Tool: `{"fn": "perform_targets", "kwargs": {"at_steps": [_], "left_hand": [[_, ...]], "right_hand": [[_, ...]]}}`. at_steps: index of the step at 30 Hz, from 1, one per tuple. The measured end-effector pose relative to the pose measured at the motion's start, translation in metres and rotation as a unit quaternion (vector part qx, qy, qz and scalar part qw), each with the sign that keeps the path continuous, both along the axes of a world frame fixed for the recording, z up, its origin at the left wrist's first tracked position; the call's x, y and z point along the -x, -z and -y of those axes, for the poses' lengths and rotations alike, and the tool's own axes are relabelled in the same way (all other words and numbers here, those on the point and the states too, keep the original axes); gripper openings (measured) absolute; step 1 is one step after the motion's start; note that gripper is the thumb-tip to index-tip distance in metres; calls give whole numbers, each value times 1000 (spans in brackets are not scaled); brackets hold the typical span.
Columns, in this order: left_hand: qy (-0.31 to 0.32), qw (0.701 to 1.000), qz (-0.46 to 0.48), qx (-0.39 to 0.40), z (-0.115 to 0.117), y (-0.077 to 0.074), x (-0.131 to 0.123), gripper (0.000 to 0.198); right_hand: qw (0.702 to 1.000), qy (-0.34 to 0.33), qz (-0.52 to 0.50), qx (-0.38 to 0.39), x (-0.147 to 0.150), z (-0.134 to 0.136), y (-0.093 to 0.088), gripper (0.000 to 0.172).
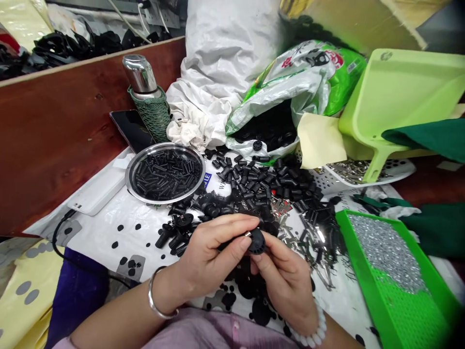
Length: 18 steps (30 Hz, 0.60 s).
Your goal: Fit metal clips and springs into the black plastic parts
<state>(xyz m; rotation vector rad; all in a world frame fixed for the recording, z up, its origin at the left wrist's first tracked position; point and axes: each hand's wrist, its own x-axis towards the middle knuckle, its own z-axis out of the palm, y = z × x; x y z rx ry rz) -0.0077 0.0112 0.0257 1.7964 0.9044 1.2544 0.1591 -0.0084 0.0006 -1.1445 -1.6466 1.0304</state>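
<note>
Close in front of my body, my left hand (221, 245) and my right hand (285, 271) meet around a round black plastic part (257, 242) with notches along its rim. The left thumb and fingers pinch it from the left, with a small shiny metal bit showing by the thumb tip. On its right side the right thumb and forefinger grip it. What lies under the curled fingers is hidden. Just beyond the hands spreads a heap of black plastic pieces (254, 179), with flat metal strips (308, 237) at its right.
A steel dish of black screw-like pieces (165, 172), a white power bank (96, 191) and a netted flask (148, 104) stand left. Behind sits an open green-and-white bag (279, 97). To the right are a green tray (403, 310) of small silvery parts and a light-green dustpan (410, 97).
</note>
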Motion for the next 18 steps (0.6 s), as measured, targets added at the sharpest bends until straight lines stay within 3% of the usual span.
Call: {"fn": "perform_targets", "kwargs": {"at_steps": [4,11,15,18], "left_hand": [[26,999,-18,-26,-3,2,0,36],[166,985,-29,-32,-17,1,8,43],[171,984,-44,-8,-14,-7,9,42],[140,989,-14,39,-7,-9,4,36]], "right_hand": [[999,-8,18,-34,-5,-1,2,24],[993,-47,42,-99,-14,-5,-11,15],[991,-43,45,-120,-14,-5,-16,15],[987,-33,49,-148,-12,-4,-15,18]]}}
